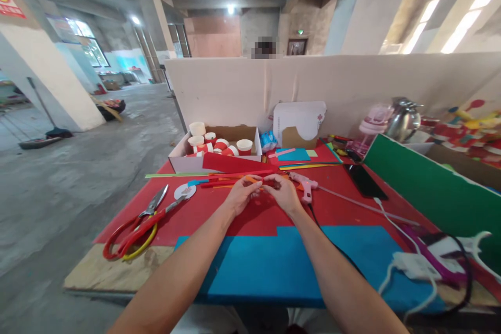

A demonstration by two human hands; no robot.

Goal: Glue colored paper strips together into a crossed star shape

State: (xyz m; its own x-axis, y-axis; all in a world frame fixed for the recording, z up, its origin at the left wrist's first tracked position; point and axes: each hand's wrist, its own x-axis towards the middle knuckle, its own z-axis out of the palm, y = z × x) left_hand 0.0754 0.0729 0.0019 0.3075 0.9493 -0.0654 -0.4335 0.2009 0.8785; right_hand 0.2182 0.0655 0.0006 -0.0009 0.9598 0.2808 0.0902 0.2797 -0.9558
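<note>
My left hand (243, 194) and my right hand (285, 193) meet over the middle of the table. Their fingertips pinch a small orange strip (251, 179), mostly covered by the fingers. Just beyond them lie red, orange and green strips (180, 175) of paper or foam. A pink glue gun (306, 186) rests right beside my right hand, a glue stick trailing from its rear. To the left are red-handled scissors (135, 229), a second red-handled cutting tool (156, 222) and a white disc (185, 191).
At the back stands a box (180, 159) of red and white paper cups (245, 147). A black phone (364, 181) lies on the right, near a green-sided box (426, 182). A power strip (417, 266) with cables sits at front right. Blue sheets (266, 266) cover the front edge.
</note>
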